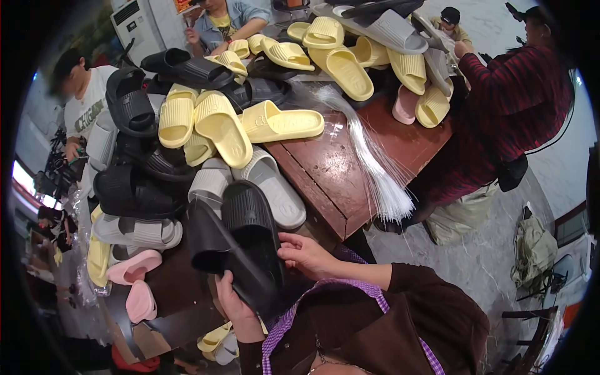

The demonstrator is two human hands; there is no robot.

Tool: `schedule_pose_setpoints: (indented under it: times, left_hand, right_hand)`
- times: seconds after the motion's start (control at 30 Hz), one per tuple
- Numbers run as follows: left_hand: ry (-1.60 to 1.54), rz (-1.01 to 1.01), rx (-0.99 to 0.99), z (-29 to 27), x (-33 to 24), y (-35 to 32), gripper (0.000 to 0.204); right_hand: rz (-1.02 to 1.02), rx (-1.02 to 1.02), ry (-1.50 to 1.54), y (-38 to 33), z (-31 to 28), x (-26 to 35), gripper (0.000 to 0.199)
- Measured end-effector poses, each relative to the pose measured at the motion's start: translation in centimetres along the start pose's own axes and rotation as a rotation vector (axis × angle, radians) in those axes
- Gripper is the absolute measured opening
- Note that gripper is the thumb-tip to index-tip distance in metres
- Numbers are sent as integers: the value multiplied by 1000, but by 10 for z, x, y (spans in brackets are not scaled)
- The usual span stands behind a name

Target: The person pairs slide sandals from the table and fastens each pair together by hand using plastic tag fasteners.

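Observation:
A pair of black slide sandals [249, 209] is held up in front of me, side by side with the toes pointing away. My left hand [235, 302] is closed round the lower part of the left slide, its thumb along the sole side. My right hand [307, 255] is at the right slide's outer edge, fingers bent and thumb tip close to the forefinger. Whether a small thing is pinched there is too fine to make out. Just beyond the pair lie grey slides [278, 190] on the heap.
Yellow slides [222, 125], black slides [134, 190] and pink slides [134, 267] are piled over the dark red table [319, 165]. A bundle of thin white strands [369, 165] hangs over the table's near corner. Other people sit and stand round it, one in a striped top [512, 106] at right.

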State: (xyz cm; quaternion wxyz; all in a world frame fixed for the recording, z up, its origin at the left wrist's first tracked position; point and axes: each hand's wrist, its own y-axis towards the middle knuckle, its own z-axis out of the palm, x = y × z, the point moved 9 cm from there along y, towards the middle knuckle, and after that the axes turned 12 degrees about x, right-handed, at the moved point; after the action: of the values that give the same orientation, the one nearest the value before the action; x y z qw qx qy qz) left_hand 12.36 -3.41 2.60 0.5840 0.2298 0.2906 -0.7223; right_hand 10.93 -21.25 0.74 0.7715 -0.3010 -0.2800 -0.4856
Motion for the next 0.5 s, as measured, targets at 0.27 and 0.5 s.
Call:
schedule_pose_setpoints:
  times: [0.27, 0.5]
  left_hand:
    - [206, 317, 120, 72, -50, 2, 54]
    - [543, 669, 481, 149, -81, 5, 57]
  right_hand:
    - [-324, 236, -575, -3, 83, 69, 86]
    - [-334, 159, -437, -14, 87, 165, 83]
